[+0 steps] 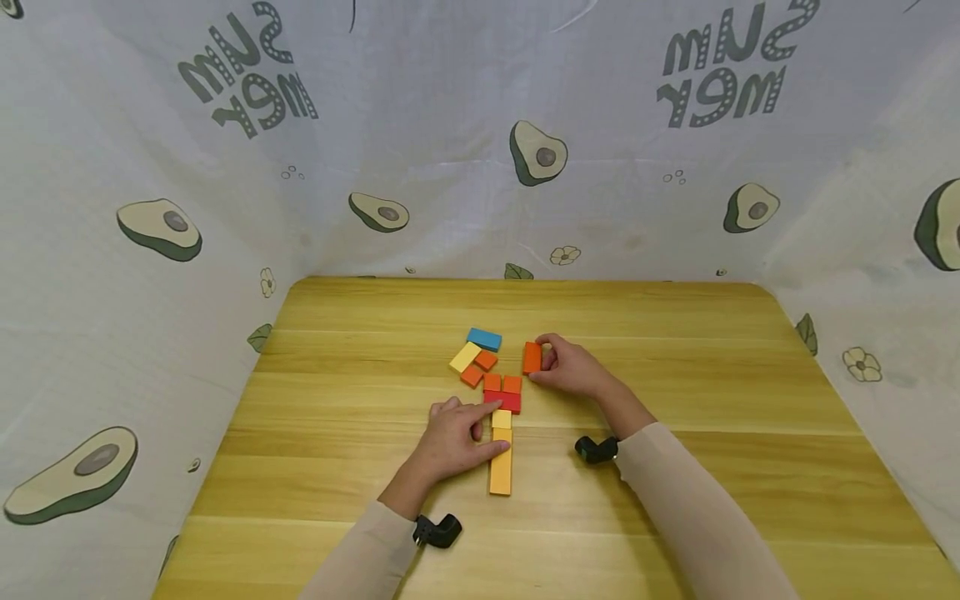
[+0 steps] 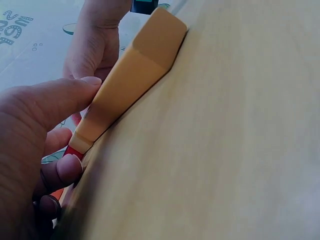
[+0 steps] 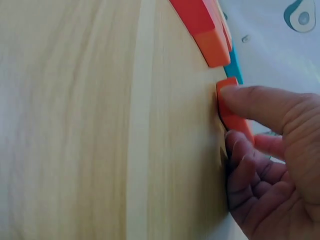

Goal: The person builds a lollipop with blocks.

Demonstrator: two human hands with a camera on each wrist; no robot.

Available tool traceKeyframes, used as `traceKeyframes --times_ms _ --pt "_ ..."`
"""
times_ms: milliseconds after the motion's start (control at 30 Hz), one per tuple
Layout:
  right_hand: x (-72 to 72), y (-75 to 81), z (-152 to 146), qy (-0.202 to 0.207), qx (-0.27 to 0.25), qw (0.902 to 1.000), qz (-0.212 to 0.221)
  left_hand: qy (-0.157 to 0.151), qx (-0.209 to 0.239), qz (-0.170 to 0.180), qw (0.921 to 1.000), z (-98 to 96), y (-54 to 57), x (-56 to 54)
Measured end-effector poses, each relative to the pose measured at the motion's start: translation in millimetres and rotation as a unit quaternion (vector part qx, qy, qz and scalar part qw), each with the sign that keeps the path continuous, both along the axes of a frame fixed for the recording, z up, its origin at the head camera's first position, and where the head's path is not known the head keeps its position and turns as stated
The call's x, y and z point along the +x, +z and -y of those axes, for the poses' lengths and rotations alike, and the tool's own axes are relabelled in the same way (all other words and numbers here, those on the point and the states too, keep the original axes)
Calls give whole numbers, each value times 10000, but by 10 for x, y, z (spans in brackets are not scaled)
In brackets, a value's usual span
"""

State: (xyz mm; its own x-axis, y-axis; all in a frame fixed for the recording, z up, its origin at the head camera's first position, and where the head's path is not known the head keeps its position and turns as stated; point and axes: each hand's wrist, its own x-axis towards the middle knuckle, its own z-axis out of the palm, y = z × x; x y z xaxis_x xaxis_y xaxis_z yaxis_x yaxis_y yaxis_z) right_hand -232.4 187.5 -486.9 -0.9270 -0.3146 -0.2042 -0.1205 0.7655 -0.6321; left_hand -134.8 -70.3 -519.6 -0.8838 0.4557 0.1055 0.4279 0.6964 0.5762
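My left hand (image 1: 452, 442) rests over a flat column of blocks. Its index fingertip touches the red block (image 1: 513, 402), and its thumb lies on the long yellow-orange block (image 1: 501, 475). Between those two sits a small yellow block (image 1: 502, 420). Two small orange blocks (image 1: 492, 382) adjoin the red block's far edge. To the right, my right hand (image 1: 573, 367) pinches an orange rectangular block (image 1: 532, 357) between thumb and fingers, near the table surface. In the right wrist view the thumb presses that orange block (image 3: 237, 120) at its near end.
Behind the column lie a blue block (image 1: 484, 339), a tilted pale-yellow block (image 1: 465, 357) and two small orange pieces (image 1: 486, 360), close together. All are on the wooden table (image 1: 337, 400). A printed curtain (image 1: 450, 150) hangs around the back and sides.
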Motion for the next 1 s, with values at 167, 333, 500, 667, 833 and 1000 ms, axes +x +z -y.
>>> traceKeyframes --times_ms 167,333,500,667,833,1000 --pt "69 -9 58 261 -59 9981 -560 -5 -2 -14 10000 0 4 5" --pt "192 18 153 542 -14 9966 -628 6 -17 -61 10000 6 -6 3" --pt "243 -27 224 779 98 9957 -490 40 8 -17 10000 10 -22 -1" --pt "247 -58 255 810 89 9950 -573 31 7 -6 10000 11 -24 -1" --pt "238 -50 275 819 178 9947 -600 21 19 -132 9999 9 -33 -5" --pt "249 -20 283 833 120 9959 -325 5 -35 -218 9998 3 -47 -12"
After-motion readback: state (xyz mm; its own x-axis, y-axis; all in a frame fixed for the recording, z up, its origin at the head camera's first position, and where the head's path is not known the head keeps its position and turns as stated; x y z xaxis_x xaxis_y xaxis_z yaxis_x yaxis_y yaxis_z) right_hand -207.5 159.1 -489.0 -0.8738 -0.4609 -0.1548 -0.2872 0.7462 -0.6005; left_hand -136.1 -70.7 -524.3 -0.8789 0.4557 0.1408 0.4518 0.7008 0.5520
